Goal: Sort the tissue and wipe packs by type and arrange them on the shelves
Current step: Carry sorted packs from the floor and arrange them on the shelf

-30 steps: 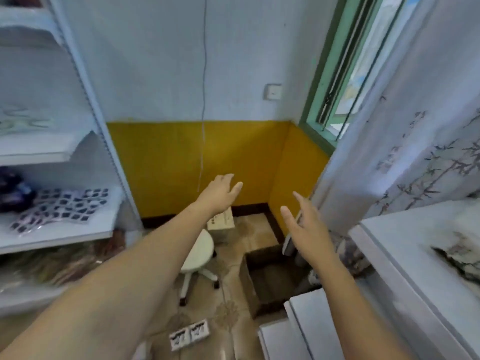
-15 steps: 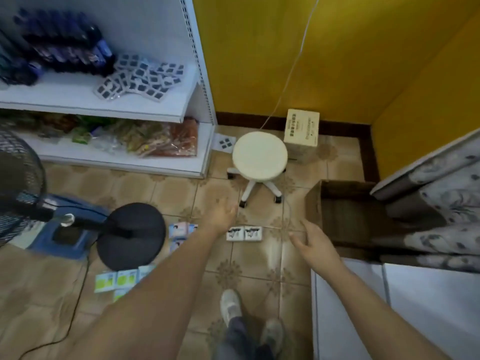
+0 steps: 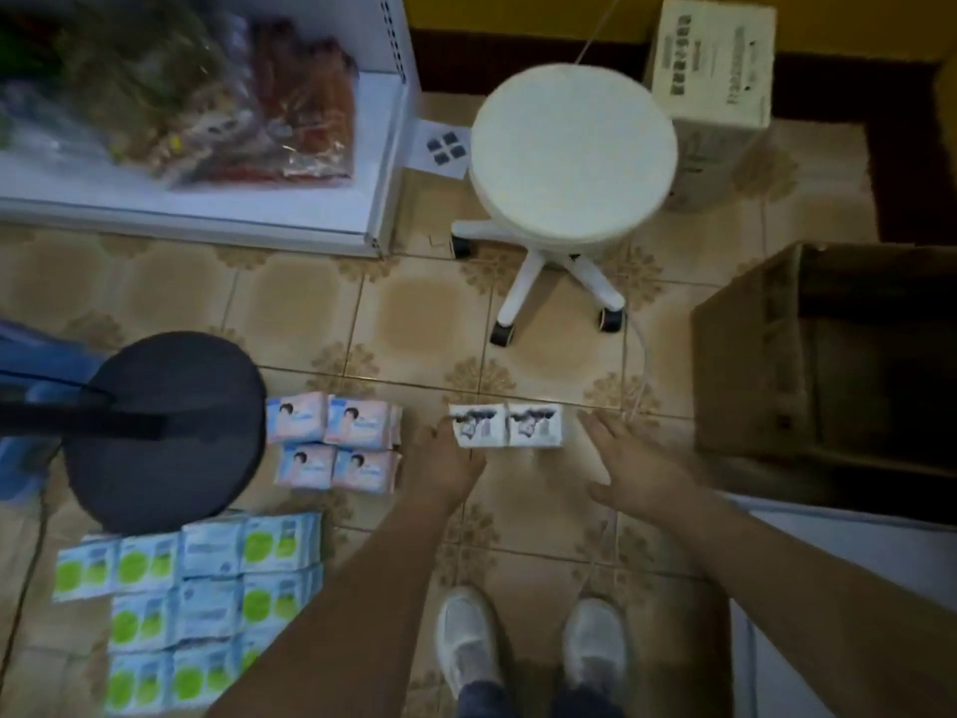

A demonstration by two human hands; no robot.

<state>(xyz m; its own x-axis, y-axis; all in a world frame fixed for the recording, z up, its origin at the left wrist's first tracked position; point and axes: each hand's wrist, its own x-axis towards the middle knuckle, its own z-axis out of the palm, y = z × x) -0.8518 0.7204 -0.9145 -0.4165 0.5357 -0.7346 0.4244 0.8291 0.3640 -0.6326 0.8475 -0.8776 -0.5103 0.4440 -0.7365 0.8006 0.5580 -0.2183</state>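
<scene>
Two white packs with dark print (image 3: 506,425) lie side by side on the tiled floor. My left hand (image 3: 448,458) reaches down to their left end, fingertips at the pack's edge. My right hand (image 3: 629,461) hovers just right of them, fingers straight, holding nothing. Several pink packs (image 3: 339,440) sit in a block to the left. Several blue-and-green packs (image 3: 191,588) are spread at the lower left. The white shelf (image 3: 207,215) stands at the upper left, its bottom board holding bagged goods.
A white wheeled stool (image 3: 572,158) stands just beyond the white packs. An open cardboard box (image 3: 745,349) is on the right, a closed carton (image 3: 712,64) behind the stool. A black fan base (image 3: 165,432) sits left. A thin cable (image 3: 642,365) runs down the floor. My shoes (image 3: 528,640) are below.
My view swung from the wall and window down to the floor. Both hands dropped toward the white packs, which now lie between them.
</scene>
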